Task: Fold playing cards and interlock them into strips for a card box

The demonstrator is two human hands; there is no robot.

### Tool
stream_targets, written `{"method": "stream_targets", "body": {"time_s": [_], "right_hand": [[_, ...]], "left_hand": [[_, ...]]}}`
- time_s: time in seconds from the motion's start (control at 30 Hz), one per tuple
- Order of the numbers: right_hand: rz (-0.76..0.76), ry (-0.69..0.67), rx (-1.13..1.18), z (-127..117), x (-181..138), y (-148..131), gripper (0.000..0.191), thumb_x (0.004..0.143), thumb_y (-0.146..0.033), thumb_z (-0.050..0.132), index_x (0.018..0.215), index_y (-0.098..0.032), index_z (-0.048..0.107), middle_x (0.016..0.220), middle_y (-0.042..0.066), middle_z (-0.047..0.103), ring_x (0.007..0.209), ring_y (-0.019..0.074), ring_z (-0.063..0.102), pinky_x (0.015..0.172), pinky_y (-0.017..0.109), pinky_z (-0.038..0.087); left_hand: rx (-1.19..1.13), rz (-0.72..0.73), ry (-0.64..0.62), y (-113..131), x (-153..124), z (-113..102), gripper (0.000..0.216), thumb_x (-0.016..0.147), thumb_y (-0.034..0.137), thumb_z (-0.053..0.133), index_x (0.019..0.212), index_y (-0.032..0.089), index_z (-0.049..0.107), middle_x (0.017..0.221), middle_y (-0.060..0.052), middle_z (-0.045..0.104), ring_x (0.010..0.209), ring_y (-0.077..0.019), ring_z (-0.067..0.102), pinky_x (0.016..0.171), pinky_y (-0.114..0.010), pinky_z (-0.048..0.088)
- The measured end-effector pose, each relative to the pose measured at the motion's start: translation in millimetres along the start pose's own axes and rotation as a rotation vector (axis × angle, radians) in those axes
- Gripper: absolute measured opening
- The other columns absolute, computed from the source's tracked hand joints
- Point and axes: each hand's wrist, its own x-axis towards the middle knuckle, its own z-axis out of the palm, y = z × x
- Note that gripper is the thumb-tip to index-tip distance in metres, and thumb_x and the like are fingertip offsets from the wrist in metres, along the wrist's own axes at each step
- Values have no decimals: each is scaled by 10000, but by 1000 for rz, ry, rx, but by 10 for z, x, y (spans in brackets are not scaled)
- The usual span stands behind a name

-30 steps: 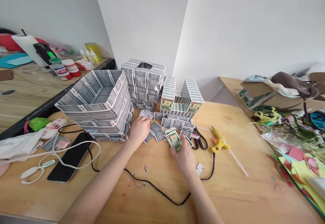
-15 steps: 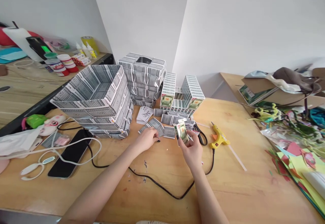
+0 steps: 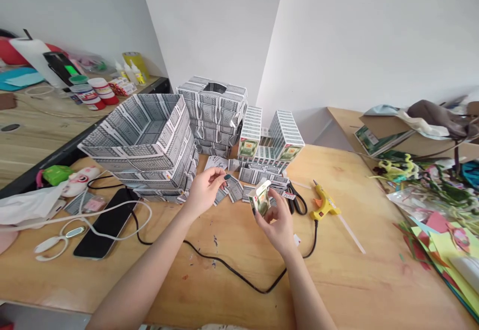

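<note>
My right hand (image 3: 279, 223) is closed around a small green-and-white card box (image 3: 261, 198), held tilted just above the wooden table (image 3: 348, 275). My left hand (image 3: 205, 190) hovers to its left with fingers loosely curled, thumb and forefinger near each other, and I see nothing in them. Below and between the hands lie several loose patterned playing cards (image 3: 234, 190). Behind them stand more card boxes (image 3: 249, 133) on end. A large open box built of cards (image 3: 144, 143) sits left of my left hand, with a second card structure (image 3: 213, 113) behind it.
A yellow glue gun (image 3: 325, 205) with a black cord (image 3: 232, 275) lies right of black scissors (image 3: 295, 203). A phone (image 3: 105, 225) and white cables lie at the left. Coloured paper scraps (image 3: 441, 230) crowd the right edge. Jars and bottles stand on the far left desk.
My left hand rose from the loose cards and moved back toward the card box structure. My right hand turned the small box and brought it slightly left and lower.
</note>
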Motion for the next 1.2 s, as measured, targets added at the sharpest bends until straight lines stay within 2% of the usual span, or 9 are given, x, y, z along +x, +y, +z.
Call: {"method": "stream_targets", "body": {"time_s": [0.17, 0.27, 0.33, 0.4, 0.5, 0.63, 0.8, 1.03, 1.2], "right_hand": [[-86, -77, 9, 79, -46, -22, 574, 675, -224, 591, 1209, -182, 385, 1104, 134, 497, 554, 102, 541, 545, 295, 527], [-114, -92, 36, 112, -64, -44, 532, 662, -209, 596, 1158, -173, 406, 1112, 133, 463, 609, 116, 556, 561, 298, 531], [-132, -102, 25, 117, -67, -68, 501, 651, -207, 603, 1120, -176, 429, 1109, 122, 456, 674, 136, 566, 590, 301, 531], [-147, -111, 7, 110, -66, -92, 488, 648, -206, 605, 1105, -185, 436, 1102, 109, 460, 746, 158, 569, 624, 309, 530], [-159, -111, -11, 93, -60, -109, 469, 653, -202, 595, 1094, -193, 438, 1089, 97, 469, 803, 171, 561, 644, 310, 527], [-162, -134, -72, 86, -65, -85, 408, 658, -219, 597, 1042, -192, 463, 1077, 98, 484, 754, 162, 555, 623, 311, 523], [-185, -163, -104, 94, -80, -66, 529, 659, -214, 602, 1150, -187, 405, 1134, 125, 465, 678, 148, 564, 645, 332, 519], [-255, -219, -84, 114, -79, -85, 557, 643, -129, 568, 1163, -203, 385, 1124, 120, 461, 708, 157, 560, 672, 334, 516], [-209, -276, -72, 146, -111, -116, 595, 648, -140, 577, 1194, -199, 348, 1149, 123, 456, 752, 166, 578, 740, 353, 511]], "left_hand": [[-415, -13, 43, 301, 25, 82, 228, 701, 352, 614, 773, 152, 529, 654, 13, 537, 607, -98, 514, 611, -240, 442], [-587, -33, -28, 373, 0, 181, 227, 696, 342, 626, 772, 147, 537, 680, 9, 521, 619, -81, 499, 616, -224, 430], [-579, -63, -124, 352, -51, 260, 222, 711, 346, 609, 746, 143, 529, 677, 8, 514, 619, -80, 497, 614, -221, 425], [-447, -79, -222, 295, -122, 329, 207, 733, 339, 585, 760, 141, 530, 686, 6, 520, 620, -85, 494, 607, -224, 422], [-174, 8, -281, 210, -224, 366, 166, 772, 312, 529, 768, 146, 537, 749, -12, 554, 696, -114, 514, 660, -248, 428], [254, 188, -341, 215, -283, 297, 129, 804, 246, 478, 775, 166, 575, 777, -25, 580, 746, -142, 510, 696, -273, 415], [570, 365, -400, 309, -295, 223, 190, 835, 195, 429, 807, 191, 617, 802, -29, 571, 866, -167, 493, 764, -291, 400], [819, 325, -440, 314, -300, 257, 216, 754, 159, 490, 591, 175, 631, 769, -34, 447, 783, -157, 461, 664, -274, 387], [847, 225, -613, 311, -284, 274, 232, 754, 166, 460, 604, 166, 636, 832, -48, 490, 739, -143, 512, 684, -270, 408]]}}
